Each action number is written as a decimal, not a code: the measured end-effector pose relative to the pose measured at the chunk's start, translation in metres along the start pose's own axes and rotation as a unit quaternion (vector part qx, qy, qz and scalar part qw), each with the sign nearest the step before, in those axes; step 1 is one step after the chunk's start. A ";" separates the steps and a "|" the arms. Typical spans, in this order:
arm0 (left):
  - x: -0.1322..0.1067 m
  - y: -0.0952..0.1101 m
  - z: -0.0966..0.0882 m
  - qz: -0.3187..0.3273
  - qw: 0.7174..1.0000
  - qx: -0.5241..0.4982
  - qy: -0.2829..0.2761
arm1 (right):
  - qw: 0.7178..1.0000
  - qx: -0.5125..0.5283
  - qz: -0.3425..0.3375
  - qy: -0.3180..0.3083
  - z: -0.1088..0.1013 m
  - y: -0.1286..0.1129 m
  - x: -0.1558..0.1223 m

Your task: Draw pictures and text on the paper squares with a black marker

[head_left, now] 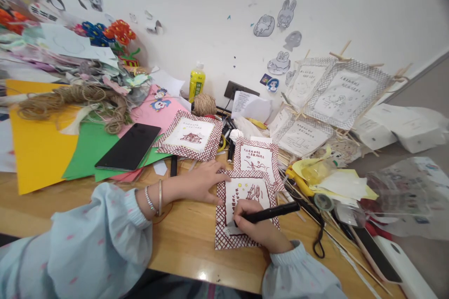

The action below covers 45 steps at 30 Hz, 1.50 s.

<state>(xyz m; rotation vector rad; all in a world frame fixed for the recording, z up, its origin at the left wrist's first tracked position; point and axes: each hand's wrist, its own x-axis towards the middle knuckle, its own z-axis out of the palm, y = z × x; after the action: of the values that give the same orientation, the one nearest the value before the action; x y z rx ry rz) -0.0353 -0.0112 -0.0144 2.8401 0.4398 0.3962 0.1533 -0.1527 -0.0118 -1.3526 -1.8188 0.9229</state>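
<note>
The card (247,189) lies flat on the table (182,238) and serves as reference. The left hand (203,181), fingers spread, rests at the left edge of the card. The right hand (250,225) lies over the lower part of the card and grips a black pen (277,211); contact at the pen's tip cannot be confirmed. Directly behind the card: a second card (256,161). Behind and left of the card: a third card (191,135), a twine ball (204,104) and a bottle (197,83). Farther left of the card: a phone (131,147). Behind and right of the card: a stick frame (345,91) with hatched-border panels. Right of the card: a tape roll (323,202).
</note>
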 end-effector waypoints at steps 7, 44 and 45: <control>0.001 0.002 -0.002 -0.001 1.000 -0.001 -0.003 | 1.000 -0.008 0.001 -0.004 0.000 -0.002 0.000; 0.000 0.000 -0.001 0.001 1.000 -0.005 0.003 | 0.998 0.058 0.032 -0.012 0.001 -0.004 0.000; 0.000 0.000 -0.001 0.003 1.000 -0.007 0.007 | 0.998 0.061 0.029 -0.015 0.001 -0.004 0.000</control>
<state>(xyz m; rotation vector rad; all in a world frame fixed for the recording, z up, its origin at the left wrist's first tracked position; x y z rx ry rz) -0.0353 -0.0106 -0.0136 2.8279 0.4303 0.4187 0.1507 -0.1538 -0.0084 -1.3270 -1.7229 1.0719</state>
